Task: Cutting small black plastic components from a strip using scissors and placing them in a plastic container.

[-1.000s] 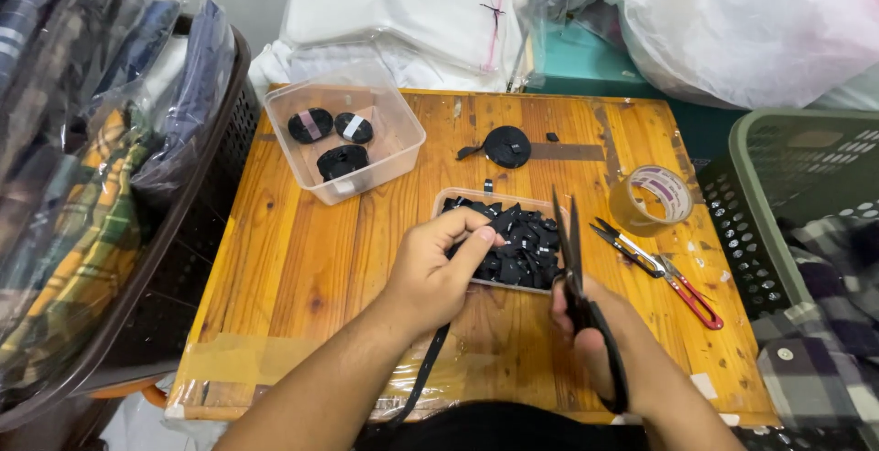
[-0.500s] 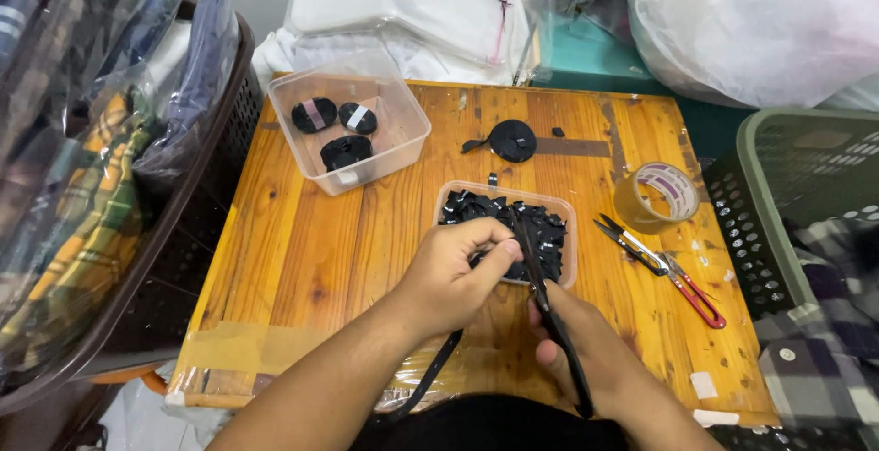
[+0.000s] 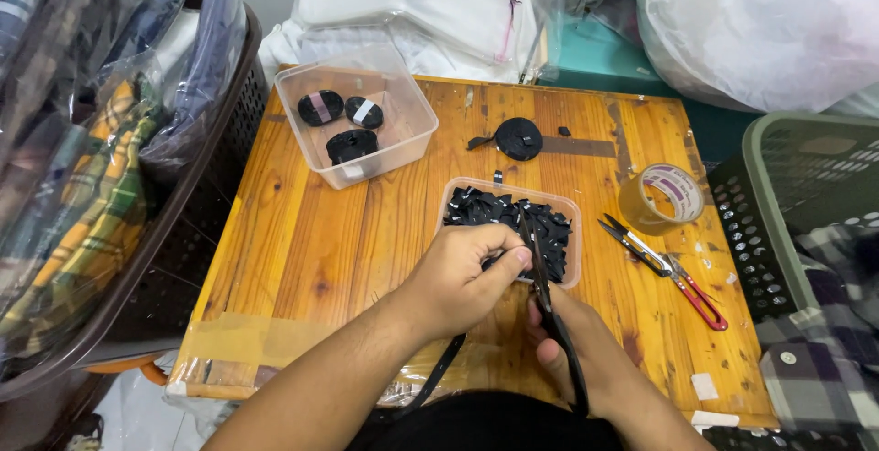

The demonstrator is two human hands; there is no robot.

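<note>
Left of the grip on the scissors (image 3: 549,314), bare bench (image 3: 302,240) lay open as far as the dark basket (image 3: 183,231) at the edge. Just ahead of the grip the shallow tray of black pieces (image 3: 558,231) blocked the way. To its right, the red-handled snips (image 3: 668,272) and tape roll (image 3: 661,197) narrowed the passage. Farther ahead to the left stood a clear tub (image 3: 357,126), with a black strap roll (image 3: 518,138) beside it.

Scissor handles (image 3: 572,373) inside right fist
</note>
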